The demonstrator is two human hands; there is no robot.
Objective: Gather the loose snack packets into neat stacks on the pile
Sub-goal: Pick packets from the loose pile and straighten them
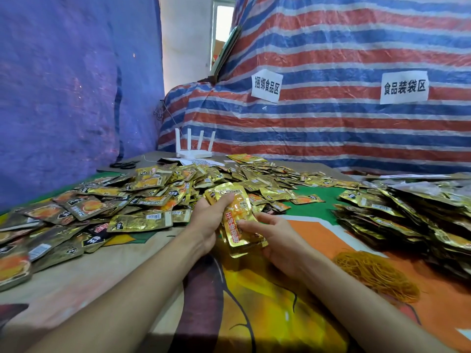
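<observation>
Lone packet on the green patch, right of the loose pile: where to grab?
Likely pinch the lone packet by its right end, coming from the right over the bare green mat. It lies flat, and its left end meets the loose pile.

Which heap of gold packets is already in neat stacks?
The right-hand heap of gold foil snack packets: ordered overlapping rows; the left heap lies scattered.

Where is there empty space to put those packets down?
Two bare patches would take the packets: the green and orange strip between the loose heap and the stacks, and the beige patch in front of the heap on the left. The heap, the stacks and the rubber bands are crowded.
</observation>
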